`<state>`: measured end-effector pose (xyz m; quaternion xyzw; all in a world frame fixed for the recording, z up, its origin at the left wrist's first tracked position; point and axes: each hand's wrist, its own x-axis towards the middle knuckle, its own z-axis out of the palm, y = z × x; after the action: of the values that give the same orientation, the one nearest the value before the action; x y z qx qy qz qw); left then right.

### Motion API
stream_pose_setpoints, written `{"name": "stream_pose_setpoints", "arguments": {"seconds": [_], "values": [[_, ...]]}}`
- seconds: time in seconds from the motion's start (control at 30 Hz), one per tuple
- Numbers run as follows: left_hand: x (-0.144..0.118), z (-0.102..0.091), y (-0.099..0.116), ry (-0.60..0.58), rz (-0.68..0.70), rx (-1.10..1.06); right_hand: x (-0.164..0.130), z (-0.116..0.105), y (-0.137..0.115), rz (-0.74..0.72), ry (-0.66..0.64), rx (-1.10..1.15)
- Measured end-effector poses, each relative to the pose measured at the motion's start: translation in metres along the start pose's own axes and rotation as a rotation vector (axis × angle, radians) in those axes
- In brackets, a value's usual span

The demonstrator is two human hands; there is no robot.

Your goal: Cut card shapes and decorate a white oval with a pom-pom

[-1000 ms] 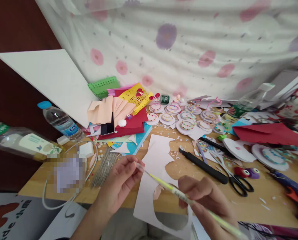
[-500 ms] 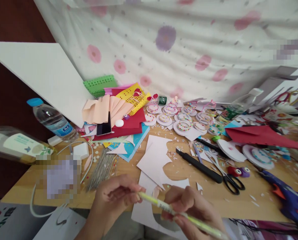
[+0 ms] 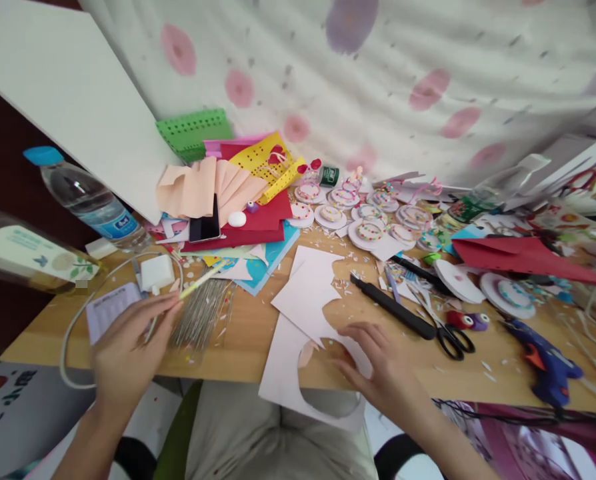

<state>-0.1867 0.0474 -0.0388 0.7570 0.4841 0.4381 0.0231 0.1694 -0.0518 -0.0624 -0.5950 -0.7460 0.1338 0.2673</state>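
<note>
My left hand (image 3: 143,333) pinches a slim yellow pen (image 3: 201,281) by one end, above the left part of the table. The pen slants up to the right over a bundle of thin metal wires (image 3: 205,317). A pale lilac card (image 3: 113,308) lies just behind that hand. My right hand (image 3: 375,357) is open, thumb and fingers apart, over white paper (image 3: 281,360) with round pieces cut out. Whether its fingertips touch the sheet I cannot tell. Another cut white sheet (image 3: 305,293) overlaps it. To the right are a black craft knife (image 3: 395,307) and black-handled scissors (image 3: 448,333).
Several white discs with beaded rings (image 3: 371,230) stand at the back. A blue glue gun (image 3: 543,360) lies at right, near red paper (image 3: 523,260). On the left are a water bottle (image 3: 93,200), a white charger (image 3: 158,272), and a phone (image 3: 205,223) by coloured sheets.
My left hand has carried the yellow pen left and away. The right hand has let go of the pen and opened over the cut paper. The view has tilted downward.
</note>
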Motion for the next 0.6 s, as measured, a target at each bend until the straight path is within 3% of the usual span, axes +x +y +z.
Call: {"name": "stream_pose_setpoints", "arguments": {"seconds": [0.07, 0.13, 0.23, 0.37, 0.43, 0.5, 0.6], "values": [[-0.004, 0.005, -0.019, -0.077, 0.040, 0.157, -0.002, 0.008, 0.006, 0.007, -0.033, -0.106], [-0.010, 0.009, -0.021, -0.132, 0.049, 0.233, 0.000, 0.015, 0.008, 0.017, -0.057, -0.153], [-0.025, 0.013, 0.006, -0.199, 0.080, 0.204, 0.008, 0.020, 0.011, 0.034, -0.049, -0.132], [-0.050, 0.026, 0.057, -0.627, 0.311, -0.001, 0.018, 0.017, 0.017, 0.014, -0.010, -0.024], [-0.057, 0.038, 0.073, -0.735, 0.383, -0.088, 0.024, 0.014, 0.017, 0.000, 0.006, 0.008], [-0.057, 0.047, 0.081, -0.712, 0.404, -0.149, 0.031, 0.011, 0.016, -0.002, 0.004, 0.015], [-0.047, 0.051, 0.083, -0.581, 0.456, -0.161, 0.046, 0.003, 0.013, 0.011, -0.021, 0.020]]}}
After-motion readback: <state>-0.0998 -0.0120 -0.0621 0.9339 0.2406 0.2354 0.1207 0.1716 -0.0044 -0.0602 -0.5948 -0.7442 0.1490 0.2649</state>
